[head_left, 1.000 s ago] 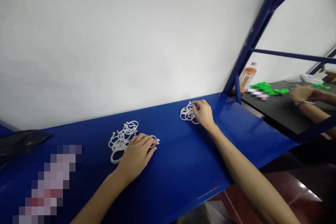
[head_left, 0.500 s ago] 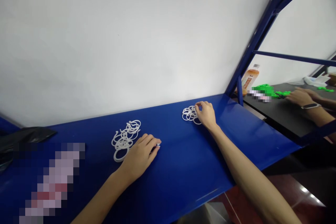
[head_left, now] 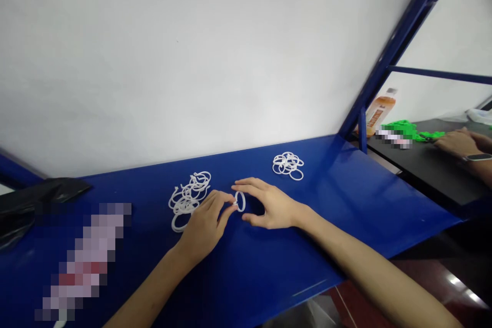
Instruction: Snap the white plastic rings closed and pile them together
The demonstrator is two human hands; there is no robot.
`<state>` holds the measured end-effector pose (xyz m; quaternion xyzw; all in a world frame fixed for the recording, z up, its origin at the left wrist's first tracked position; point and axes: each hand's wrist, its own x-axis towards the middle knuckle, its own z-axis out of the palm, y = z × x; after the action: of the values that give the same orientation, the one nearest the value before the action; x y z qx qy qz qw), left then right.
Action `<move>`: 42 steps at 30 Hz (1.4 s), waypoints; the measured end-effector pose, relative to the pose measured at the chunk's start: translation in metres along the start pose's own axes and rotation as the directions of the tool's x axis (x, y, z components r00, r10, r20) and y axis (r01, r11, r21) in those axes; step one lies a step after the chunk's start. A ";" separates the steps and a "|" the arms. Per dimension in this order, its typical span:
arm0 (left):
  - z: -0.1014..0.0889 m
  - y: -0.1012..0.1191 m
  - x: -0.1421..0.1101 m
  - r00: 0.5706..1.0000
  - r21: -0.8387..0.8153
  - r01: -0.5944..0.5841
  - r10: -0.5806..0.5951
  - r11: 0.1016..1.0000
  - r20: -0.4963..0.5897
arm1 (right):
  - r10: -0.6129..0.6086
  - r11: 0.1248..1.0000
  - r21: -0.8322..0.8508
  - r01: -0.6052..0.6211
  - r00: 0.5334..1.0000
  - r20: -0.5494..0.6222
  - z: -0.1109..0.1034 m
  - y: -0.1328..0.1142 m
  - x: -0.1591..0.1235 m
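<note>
Near the middle of the blue table, my left hand (head_left: pixel 209 218) pinches a small white plastic ring (head_left: pixel 243 202) by its left edge, thumb against fingers. The ring stands upright. From the right, my right hand (head_left: pixel 271 205) reaches around it, thumb and fingers spread above and below the ring; whether they touch it I cannot tell. Beside my left hand lies a heap of white rings (head_left: pixel 188 205), several of them with open ends, partly hidden behind the hand. Farther right and back is a smaller cluster of white rings (head_left: pixel 287 163) that look closed.
The blue table (head_left: pixel 246 277) meets a white wall (head_left: pixel 215 61). Black plastic (head_left: pixel 46 197) and a blurred-out item (head_left: pixel 88 261) lie at left. Blue frame posts (head_left: pixel 388 56) rise at right. Beyond, a co-worker's hands (head_left: pixel 461 143), green pieces (head_left: pixel 403 128) and a bottle (head_left: pixel 380 110) are on a black table.
My right hand has moved left and toward me, from the right-hand cluster to the ring at my left fingertips. That ring now shows whole; before, only a small bit showed there.
</note>
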<state>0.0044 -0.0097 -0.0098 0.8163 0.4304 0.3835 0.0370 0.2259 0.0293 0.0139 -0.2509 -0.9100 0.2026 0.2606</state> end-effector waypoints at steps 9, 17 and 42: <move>-0.001 -0.001 0.002 0.997 0.039 0.060 -0.059 0.997 -0.046 | 0.004 0.999 0.034 -0.001 0.996 -0.086 0.009 0.005 0.001; -0.001 -0.001 0.002 0.997 0.017 -0.026 0.027 1.000 -0.066 | -0.072 0.997 0.008 0.073 0.997 -0.031 0.008 -0.001 0.001; -0.007 0.012 0.002 0.946 0.120 -0.310 0.319 0.943 -0.062 | -0.194 0.968 -0.160 0.194 0.981 0.019 0.011 -0.011 -0.003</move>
<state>0.0084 -0.0176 0.0008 0.8592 0.3159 0.3930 -0.0865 0.2179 0.0168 0.0096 -0.1806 -0.9440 0.1026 0.2564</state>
